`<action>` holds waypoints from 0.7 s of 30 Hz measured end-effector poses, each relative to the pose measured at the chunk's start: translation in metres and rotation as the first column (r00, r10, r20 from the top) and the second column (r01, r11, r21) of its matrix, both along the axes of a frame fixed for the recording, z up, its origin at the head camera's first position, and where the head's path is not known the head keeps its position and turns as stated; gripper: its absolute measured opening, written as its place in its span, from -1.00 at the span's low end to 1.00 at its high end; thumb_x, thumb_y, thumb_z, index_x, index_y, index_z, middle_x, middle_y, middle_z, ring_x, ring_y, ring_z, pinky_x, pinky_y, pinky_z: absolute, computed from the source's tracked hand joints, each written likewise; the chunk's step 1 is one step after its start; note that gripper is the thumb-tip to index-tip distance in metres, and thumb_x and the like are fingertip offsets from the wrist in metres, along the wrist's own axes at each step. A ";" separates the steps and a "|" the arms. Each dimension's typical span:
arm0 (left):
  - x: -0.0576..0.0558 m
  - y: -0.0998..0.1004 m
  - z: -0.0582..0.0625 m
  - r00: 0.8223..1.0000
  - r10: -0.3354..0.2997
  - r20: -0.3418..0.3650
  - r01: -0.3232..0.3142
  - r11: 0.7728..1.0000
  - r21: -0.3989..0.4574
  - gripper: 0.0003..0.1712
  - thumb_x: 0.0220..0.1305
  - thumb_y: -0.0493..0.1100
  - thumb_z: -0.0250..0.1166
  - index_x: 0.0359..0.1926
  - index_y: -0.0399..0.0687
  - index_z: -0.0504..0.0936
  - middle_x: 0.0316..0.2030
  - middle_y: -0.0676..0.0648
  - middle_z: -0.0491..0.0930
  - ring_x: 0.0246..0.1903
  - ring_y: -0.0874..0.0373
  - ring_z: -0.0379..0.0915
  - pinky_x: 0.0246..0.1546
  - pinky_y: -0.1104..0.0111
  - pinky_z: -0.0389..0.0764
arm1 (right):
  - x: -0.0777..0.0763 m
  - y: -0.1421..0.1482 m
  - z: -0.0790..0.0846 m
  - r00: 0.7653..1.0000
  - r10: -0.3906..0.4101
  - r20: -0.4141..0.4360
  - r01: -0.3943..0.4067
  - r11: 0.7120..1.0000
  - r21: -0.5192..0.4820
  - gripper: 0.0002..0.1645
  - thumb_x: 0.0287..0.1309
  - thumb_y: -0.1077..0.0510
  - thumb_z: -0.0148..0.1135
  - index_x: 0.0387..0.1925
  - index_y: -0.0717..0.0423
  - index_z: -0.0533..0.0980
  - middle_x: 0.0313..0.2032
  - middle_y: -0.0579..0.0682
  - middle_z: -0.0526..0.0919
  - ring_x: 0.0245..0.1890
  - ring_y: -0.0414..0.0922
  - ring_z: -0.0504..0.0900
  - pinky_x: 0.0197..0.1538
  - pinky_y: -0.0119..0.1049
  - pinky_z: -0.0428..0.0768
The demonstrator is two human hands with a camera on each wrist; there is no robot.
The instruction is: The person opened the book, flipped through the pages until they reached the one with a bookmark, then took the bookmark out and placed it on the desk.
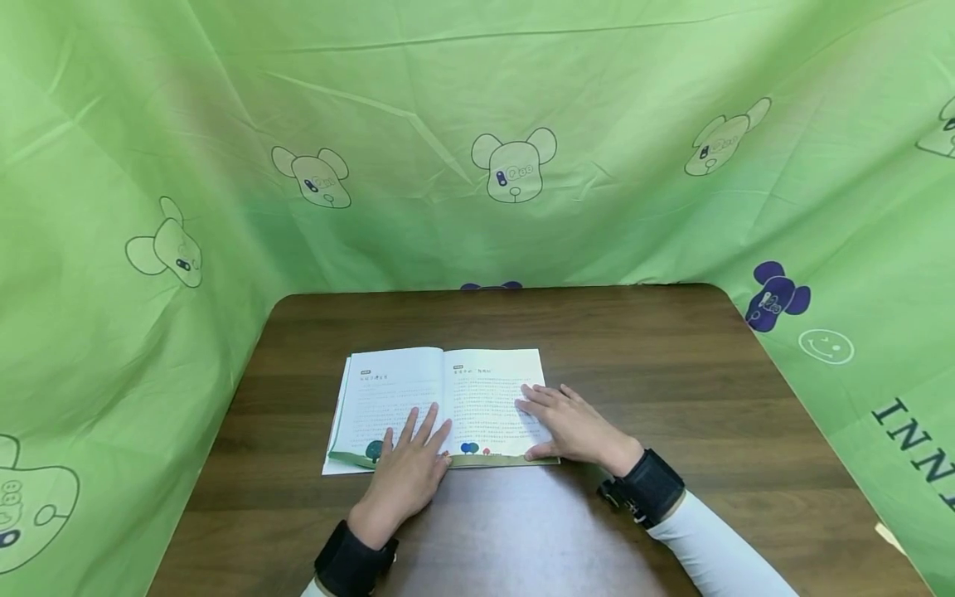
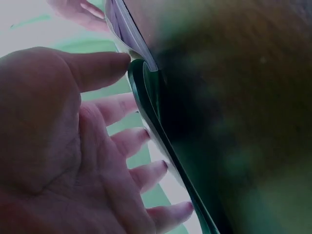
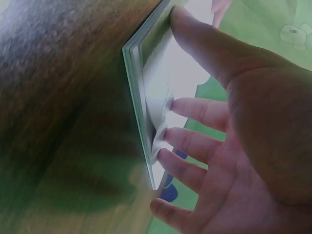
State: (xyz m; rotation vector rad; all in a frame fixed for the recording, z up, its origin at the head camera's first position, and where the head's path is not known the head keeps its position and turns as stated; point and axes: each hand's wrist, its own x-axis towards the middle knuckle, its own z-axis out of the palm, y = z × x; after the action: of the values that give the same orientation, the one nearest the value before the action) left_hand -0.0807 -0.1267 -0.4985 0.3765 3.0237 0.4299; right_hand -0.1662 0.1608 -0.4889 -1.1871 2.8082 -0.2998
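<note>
An open book (image 1: 488,398) lies on the wooden table, with printed text on both pages and a green strip with small trees along the bottom. My left hand (image 1: 409,471) rests on the lower left page close to the spine, fingers spread. In the left wrist view its thumb (image 2: 105,70) reaches the book's lower edge. Over the right page's outer edge lies my right hand (image 1: 578,427), its fingers stretched out. The right wrist view shows its fingertips (image 3: 168,132) against the page, which bulges slightly near them, while the thumb touches near the bottom edge.
The brown table (image 1: 634,348) extends around the book on all sides. A green cloth (image 1: 418,83) printed with cartoon bear heads hangs behind the table and along both sides. Black bands (image 1: 647,489) circle both wrists.
</note>
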 end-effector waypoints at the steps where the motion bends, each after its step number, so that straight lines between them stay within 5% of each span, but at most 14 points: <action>1: 0.000 0.001 0.000 1.000 0.002 0.010 -0.002 1.000 -0.001 -0.40 0.41 0.04 0.08 0.42 0.04 0.38 0.51 -0.13 0.09 0.49 -0.20 -0.14 0.29 -0.33 0.04 | 0.000 0.001 0.000 1.000 0.002 0.002 -0.002 1.000 -0.002 0.05 -0.11 -0.36 0.35 0.31 0.19 0.43 0.38 0.24 0.35 0.35 0.19 0.32 0.30 0.32 0.20; 12: -0.003 0.012 0.003 0.995 0.045 0.094 -0.045 0.999 -0.003 -0.14 0.30 0.33 0.09 0.50 0.04 0.25 0.53 -0.21 0.00 0.47 -0.33 -0.18 0.21 -0.44 0.02 | -0.003 0.002 -0.007 0.997 0.023 -0.074 -0.026 0.998 -0.051 0.01 -0.12 -0.37 0.34 0.26 0.19 0.47 0.32 0.25 0.43 0.30 0.19 0.39 0.29 0.31 0.23; 21: -0.006 0.020 0.003 0.996 0.052 0.069 -0.049 0.998 -0.044 0.02 0.17 0.48 0.09 0.50 0.01 0.24 0.52 -0.28 0.01 0.41 -0.48 -0.12 0.10 -0.50 0.10 | -0.003 -0.004 -0.015 0.982 -0.003 -0.187 0.001 1.000 -0.011 -0.23 0.19 -0.34 0.14 0.21 0.12 0.54 0.27 0.20 0.51 0.24 0.14 0.48 0.28 0.19 0.33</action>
State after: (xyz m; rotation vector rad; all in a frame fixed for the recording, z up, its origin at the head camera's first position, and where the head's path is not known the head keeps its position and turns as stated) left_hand -0.0870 -0.1062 -0.4959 0.2764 2.9741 0.3740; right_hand -0.1690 0.1566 -0.5040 -1.2783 2.9693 -0.2137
